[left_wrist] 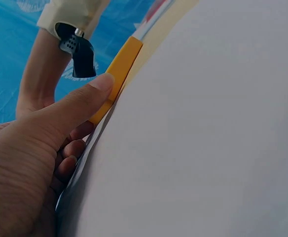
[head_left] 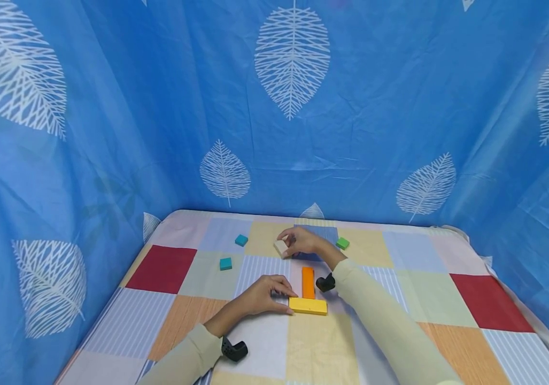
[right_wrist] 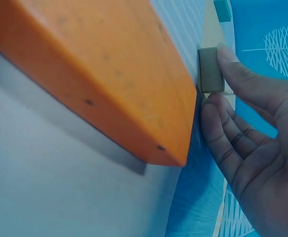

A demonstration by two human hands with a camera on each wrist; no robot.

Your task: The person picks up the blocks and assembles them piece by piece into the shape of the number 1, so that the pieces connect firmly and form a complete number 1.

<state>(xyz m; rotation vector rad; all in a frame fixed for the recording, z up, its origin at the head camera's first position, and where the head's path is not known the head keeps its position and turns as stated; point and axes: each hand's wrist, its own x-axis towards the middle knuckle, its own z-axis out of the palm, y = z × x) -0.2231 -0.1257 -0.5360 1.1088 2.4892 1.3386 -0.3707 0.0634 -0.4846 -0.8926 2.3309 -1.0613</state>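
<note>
My left hand [head_left: 261,295] pinches the left end of a long yellow block [head_left: 309,306] that lies crosswise on the cloth. In the left wrist view the thumb [left_wrist: 102,83] presses along the block's near side. An orange block [head_left: 308,282] points away from the yellow one, its near end right at the yellow block's far side. Farther back, my right hand [head_left: 300,240] holds a small beige block [head_left: 281,247] between thumb and fingertips. That beige block [right_wrist: 211,70] also shows in the right wrist view, with the orange block large in front.
Two teal blocks [head_left: 225,263] lie on the left, one behind the other. A green block [head_left: 342,243] sits to the right of my right hand. A patchwork cloth [head_left: 236,353] covers the table, and a blue leaf-patterned curtain [head_left: 351,133] surrounds its back and sides.
</note>
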